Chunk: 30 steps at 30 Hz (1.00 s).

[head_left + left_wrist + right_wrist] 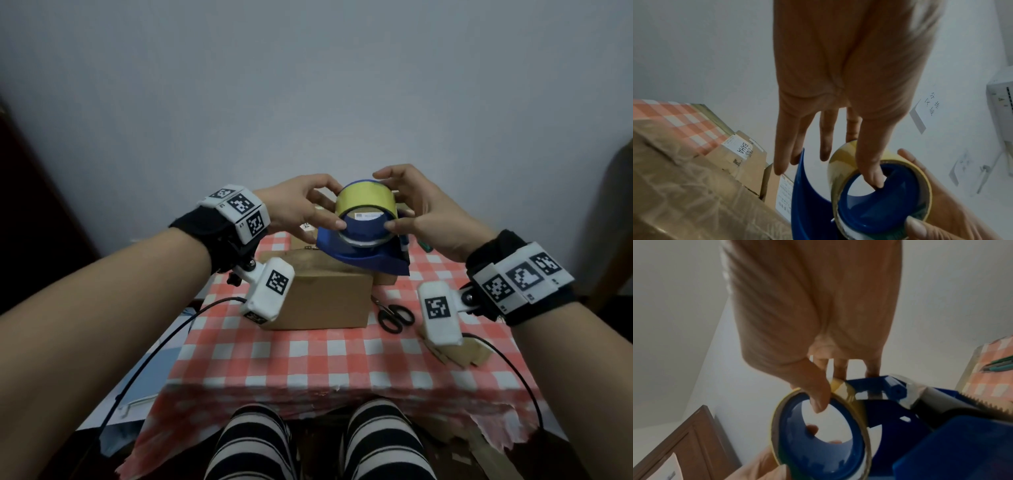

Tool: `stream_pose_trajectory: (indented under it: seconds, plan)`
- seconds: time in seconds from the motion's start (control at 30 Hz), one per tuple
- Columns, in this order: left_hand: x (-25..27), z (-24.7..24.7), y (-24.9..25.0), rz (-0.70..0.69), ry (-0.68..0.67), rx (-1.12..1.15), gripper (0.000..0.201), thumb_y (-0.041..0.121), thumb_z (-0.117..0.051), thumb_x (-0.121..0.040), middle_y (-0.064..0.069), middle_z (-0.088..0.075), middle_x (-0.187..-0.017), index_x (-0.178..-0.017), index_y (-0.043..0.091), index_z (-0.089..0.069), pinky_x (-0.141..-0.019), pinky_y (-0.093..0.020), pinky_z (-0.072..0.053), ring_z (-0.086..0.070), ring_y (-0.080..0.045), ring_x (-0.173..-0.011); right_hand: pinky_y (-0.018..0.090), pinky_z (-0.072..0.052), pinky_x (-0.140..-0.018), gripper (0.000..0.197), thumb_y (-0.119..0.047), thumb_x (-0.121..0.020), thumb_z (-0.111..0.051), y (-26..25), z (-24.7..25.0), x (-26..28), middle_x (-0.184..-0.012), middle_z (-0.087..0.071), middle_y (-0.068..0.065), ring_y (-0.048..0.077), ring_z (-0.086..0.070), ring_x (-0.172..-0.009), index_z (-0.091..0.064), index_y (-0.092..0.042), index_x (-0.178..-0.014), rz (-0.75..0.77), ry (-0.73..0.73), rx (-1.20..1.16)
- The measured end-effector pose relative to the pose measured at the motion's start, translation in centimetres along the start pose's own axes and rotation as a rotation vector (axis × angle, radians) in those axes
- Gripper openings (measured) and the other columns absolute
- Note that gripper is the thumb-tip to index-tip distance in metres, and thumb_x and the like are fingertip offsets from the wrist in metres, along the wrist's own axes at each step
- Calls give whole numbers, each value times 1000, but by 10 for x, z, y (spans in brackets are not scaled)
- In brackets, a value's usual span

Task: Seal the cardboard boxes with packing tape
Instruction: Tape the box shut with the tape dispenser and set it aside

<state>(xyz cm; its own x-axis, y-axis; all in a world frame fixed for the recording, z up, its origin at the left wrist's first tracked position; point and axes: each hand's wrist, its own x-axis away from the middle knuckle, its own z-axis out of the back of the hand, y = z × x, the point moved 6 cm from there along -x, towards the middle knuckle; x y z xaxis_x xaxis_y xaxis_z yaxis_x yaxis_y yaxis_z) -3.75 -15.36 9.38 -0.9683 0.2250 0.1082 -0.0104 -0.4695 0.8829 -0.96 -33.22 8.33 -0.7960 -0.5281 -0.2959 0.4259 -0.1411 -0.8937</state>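
Both hands, left hand (301, 205) and right hand (421, 209), grip the tape roll (365, 202) on its blue dispenser (363, 260), raised above the cardboard box (322, 294) at the table (308, 359) middle; taping seemingly not begun, scissors (394, 317) beside the box

Glossy tape roll (365, 199); blue plastic dispenser (370, 260); matt cardboard box (325, 301).
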Motion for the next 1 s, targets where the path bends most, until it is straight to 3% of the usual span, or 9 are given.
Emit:
stream_pose_trajectory:
  seconds: [0.1,0.27,0.43,0.53,0.6,0.67,0.77,0.9,1.0]
  plan:
    - [0,4,-4,2,15,46,34,0,-71,-82,-5,-67,-100,-108,16,-56,-67,-34,-58,-67,-15,-83,35,-48,-100,66,21,-81,-57,0,-3,-4,-129,-59,-1,15,-57,-120,-51,-30,-122,11,15,-3]
    - [1,11,-7,16,89,116,34,4,-70,-84,-18,-66,-103,-114,6,-55,-84,-45,-58,-66,-28,-85,46,-45,-106,56,-7,-85,-71,17,0,-10,-130,-60,3,18,-54,-126,-51,-33,-130,-73,92,-20]
    - [-1,17,-10,42,172,174,28,11,-67,-89,-17,-68,-93,-111,-1,-57,-74,-33,-60,-70,-25,-75,41,-41,-108,101,-37,-64,-85,24,-10,-5,-151,-37,7,18,-36,-140,-23,-49,-143,-153,23,60]
    - [-3,22,-9,36,225,189,23,17,-63,-92,-16,-66,-91,-103,-4,-61,-71,-30,-60,-68,-20,-65,28,-46,-97,125,-30,-56,-90,24,-15,-3,-154,-32,9,16,-42,-133,-8,-43,-150,-157,-21,203]
    - [-6,22,-11,55,228,204,27,20,-61,-94,-21,-67,-96,-102,-5,-61,-77,-32,-60,-69,-25,-72,23,-48,-91,126,-18,-61,-91,26,-15,-5,-146,-42,9,10,-57,-112,-5,-39,-151,-134,-13,282]
    - [-6,22,-13,81,217,218,33,23,-60,-95,-24,-66,-100,-106,-8,-61,-87,-38,-57,-69,-35,-88,21,-52,-91,115,-13,-67,-88,28,-16,-6,-133,-51,5,0,-59,-99,-13,-36,-150,-107,-4,303]
    - [-6,22,-15,119,196,247,33,23,-58,-96,-26,-66,-102,-106,-8,-60,-94,-43,-53,-65,-43,-103,14,-51,-86,92,-13,-72,-85,29,-15,-7,-127,-54,1,0,-57,-102,-30,-31,-144,-86,3,291]
    - [-4,20,-16,147,192,245,18,13,-53,-97,-14,-68,-75,-93,-3,-59,-87,-37,-57,-68,-37,-90,31,-52,-94,79,-17,-66,-90,32,-8,-7,-125,-56,-2,10,-60,-104,-46,-27,-130,-84,88,321]
    - [-4,16,-18,172,176,195,10,2,-49,-95,-17,-66,-81,-89,-3,-56,-78,-30,-59,-67,-30,-80,19,-54,-76,79,-8,-65,-89,29,-4,-6,-127,-50,1,10,-61,-95,-44,-24,-128,-90,126,260]
